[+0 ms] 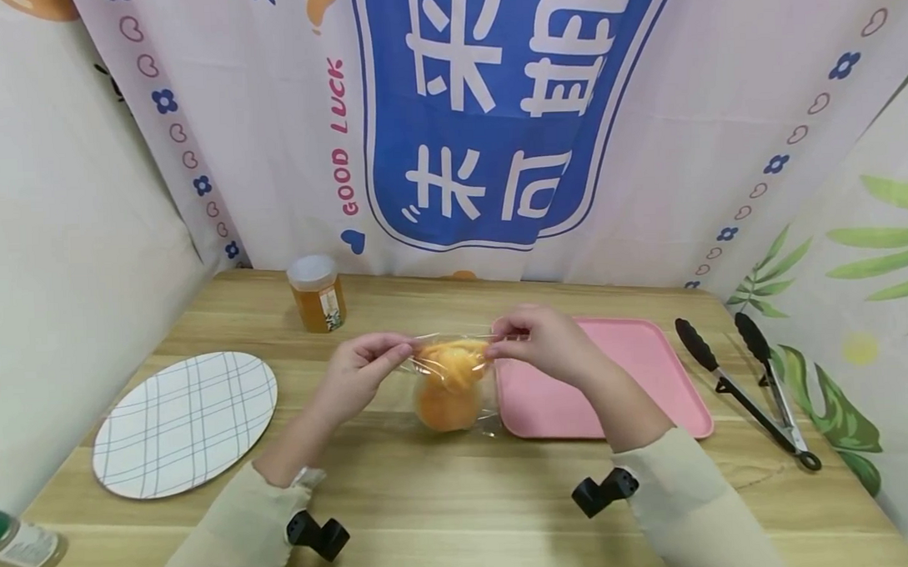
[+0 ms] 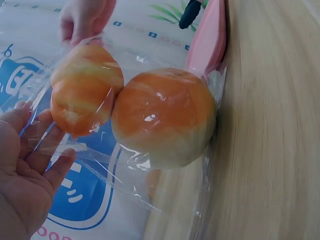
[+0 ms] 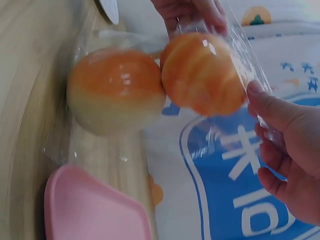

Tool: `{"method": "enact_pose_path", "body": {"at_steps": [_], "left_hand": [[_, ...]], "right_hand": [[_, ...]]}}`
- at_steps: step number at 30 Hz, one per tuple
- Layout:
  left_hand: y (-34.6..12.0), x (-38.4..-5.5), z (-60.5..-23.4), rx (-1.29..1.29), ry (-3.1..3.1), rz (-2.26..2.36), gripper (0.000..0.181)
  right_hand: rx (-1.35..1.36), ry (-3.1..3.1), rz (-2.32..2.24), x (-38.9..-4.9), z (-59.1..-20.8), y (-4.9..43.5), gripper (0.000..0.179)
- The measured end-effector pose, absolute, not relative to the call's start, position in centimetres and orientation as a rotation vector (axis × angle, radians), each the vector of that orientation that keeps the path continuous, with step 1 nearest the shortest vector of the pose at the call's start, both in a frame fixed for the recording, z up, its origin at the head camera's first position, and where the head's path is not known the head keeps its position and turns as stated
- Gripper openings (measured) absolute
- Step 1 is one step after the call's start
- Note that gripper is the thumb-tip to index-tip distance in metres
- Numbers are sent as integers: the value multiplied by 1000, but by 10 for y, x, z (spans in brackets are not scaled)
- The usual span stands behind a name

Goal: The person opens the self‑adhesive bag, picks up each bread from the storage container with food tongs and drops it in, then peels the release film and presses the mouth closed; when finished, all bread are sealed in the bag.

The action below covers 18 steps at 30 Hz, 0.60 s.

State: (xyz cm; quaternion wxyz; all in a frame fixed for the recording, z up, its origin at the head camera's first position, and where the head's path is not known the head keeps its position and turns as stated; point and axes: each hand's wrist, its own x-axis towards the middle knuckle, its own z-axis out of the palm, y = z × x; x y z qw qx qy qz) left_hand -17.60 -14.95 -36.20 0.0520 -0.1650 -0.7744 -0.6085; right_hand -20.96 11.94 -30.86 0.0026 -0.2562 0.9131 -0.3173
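Note:
A clear plastic bag (image 1: 488, 407) hangs between my two hands over the middle of the table. Two bread buns are inside it: a round smooth bun (image 2: 165, 117) at the bottom and a ridged, twisted bun (image 3: 202, 75) above it, near the bag's mouth. My left hand (image 1: 367, 372) pinches the left side of the bag's top edge between thumb and fingers. On the opposite side, my right hand (image 1: 548, 345) pinches the same edge. In the right wrist view the thumb lies on the film, with the other fingers curled behind it.
A pink tray (image 1: 622, 378) lies just right of the bag, partly under my right forearm. Black-tipped tongs (image 1: 762, 398) rest beyond it. To the left is a checked oval plate (image 1: 188, 422); a honey-coloured jar (image 1: 318, 295) stands behind. A green-capped jar (image 1: 20, 541) sits at the near left.

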Motion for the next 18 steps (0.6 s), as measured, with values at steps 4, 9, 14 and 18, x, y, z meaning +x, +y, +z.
{"method": "enact_pose_path", "body": {"at_steps": [4, 9, 14, 18], "left_hand": [[-154, -177, -364, -499, -2340, -1860, 20], [-156, -177, -365, -505, -2343, -1867, 19], [-158, -178, -366, -522, -2351, -1880, 21], [-160, -179, -367, -561, -2353, -1872, 27]], "right_hand": [[-720, 2799, -1134, -212, -318, 134, 9], [-644, 2740, -1279, -215, -328, 139, 11], [-624, 2701, -1461, -215, -337, 138, 13], [-631, 2546, -1659, -215, -344, 133, 18]]}}
